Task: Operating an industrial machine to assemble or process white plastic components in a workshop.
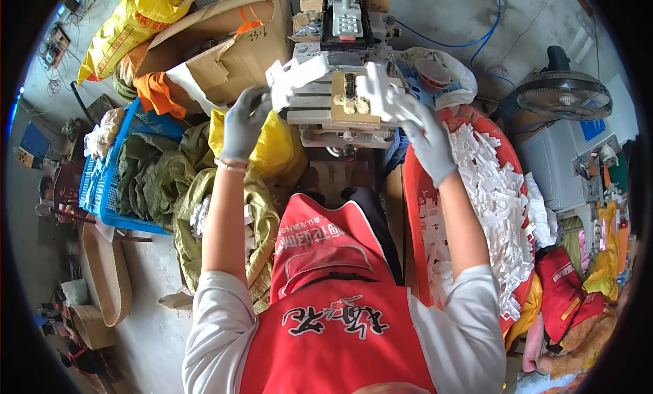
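Head view: white pieces [296,76] are being grasped by the fingers of the left hand [243,127] and right hand [428,137] at the machine [347,20]; loading or clearing is apparently being done, careful positioning being called for.

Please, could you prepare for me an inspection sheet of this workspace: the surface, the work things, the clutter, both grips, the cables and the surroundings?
Surface: grooved metal machine bed, bearing a tan block.
Work things: a red tub at the right holds many loosely heaped white pieces.
Clutter: at the left, an open cardboard box, a blue basket with dark green sacking, and a yellow bag.
Left grip: gloved, holding a white part, blurred.
Right grip: gloved, holding white parts; blurred, count unclear.
Cables: blue cable or hose curving across the floor beyond the machine.
Surroundings: concrete floor; fan at the right.
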Motion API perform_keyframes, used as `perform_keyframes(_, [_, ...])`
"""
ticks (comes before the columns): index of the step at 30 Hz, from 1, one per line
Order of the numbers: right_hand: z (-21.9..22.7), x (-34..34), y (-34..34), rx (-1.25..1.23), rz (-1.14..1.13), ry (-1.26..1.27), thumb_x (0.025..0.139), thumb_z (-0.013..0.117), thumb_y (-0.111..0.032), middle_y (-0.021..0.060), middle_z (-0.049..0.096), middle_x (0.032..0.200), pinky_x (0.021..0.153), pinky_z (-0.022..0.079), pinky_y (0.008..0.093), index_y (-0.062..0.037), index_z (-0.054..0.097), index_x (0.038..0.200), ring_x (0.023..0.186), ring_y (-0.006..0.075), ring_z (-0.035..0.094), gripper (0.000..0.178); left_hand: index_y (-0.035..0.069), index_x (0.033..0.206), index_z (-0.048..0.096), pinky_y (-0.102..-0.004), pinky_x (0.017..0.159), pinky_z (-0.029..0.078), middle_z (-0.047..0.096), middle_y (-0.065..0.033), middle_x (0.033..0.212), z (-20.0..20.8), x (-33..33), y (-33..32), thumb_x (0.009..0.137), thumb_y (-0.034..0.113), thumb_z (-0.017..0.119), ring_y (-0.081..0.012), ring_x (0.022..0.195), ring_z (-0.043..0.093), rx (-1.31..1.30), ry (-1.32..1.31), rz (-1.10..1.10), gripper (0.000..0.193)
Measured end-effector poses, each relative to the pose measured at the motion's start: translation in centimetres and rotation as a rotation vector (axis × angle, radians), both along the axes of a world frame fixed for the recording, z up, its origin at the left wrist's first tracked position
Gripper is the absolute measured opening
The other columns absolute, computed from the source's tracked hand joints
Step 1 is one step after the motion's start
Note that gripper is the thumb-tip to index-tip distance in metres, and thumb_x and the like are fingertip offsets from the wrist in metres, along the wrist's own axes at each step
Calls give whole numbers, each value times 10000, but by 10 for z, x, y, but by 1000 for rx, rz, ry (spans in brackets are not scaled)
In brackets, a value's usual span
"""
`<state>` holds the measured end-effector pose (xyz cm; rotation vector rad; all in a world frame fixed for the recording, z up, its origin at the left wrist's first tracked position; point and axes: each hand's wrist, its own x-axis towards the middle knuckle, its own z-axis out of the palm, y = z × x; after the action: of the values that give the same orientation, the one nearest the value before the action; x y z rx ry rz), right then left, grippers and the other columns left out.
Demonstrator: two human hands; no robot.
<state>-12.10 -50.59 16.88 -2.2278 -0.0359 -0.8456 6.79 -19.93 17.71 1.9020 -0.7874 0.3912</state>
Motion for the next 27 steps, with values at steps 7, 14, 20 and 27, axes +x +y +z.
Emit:
perform_keyframes(7, [30,29,12,-531,37,245,787,618,-110,109,555,1137,954,380,400,-170,520,1287,1073,324,502,513,15,1125,598,-225,804,465,650,-44,1006,-50,-52,105,896,99,597,-87,892,586,50,270,229,244])
perform_keyframes(14, [44,25,26,-670,18,-7,820,589,-104,153,564,1187,960,393,423,-61,573,1188,1092,332,529,372,25,1120,599,-265,762,487,669,-101,937,-86,-101,177,885,116,613,-127,843,623,44,325,510,252])
perform_keyframes(20, [-24,-38,60,-320,-50,108,885,527,-91,155,579,1179,983,398,373,4,590,1138,1121,294,534,278,70,1126,604,-361,822,487,654,-136,1041,-125,-154,273,854,167,620,-299,955,622,245,305,777,289])
perform_keyframes(27, [-122,-77,124,28,206,437,871,534,-75,148,604,1089,912,450,362,3,601,1076,1025,289,578,229,88,1163,622,-304,713,508,692,-119,883,-138,-133,243,883,206,599,-187,777,668,132,428,675,304])
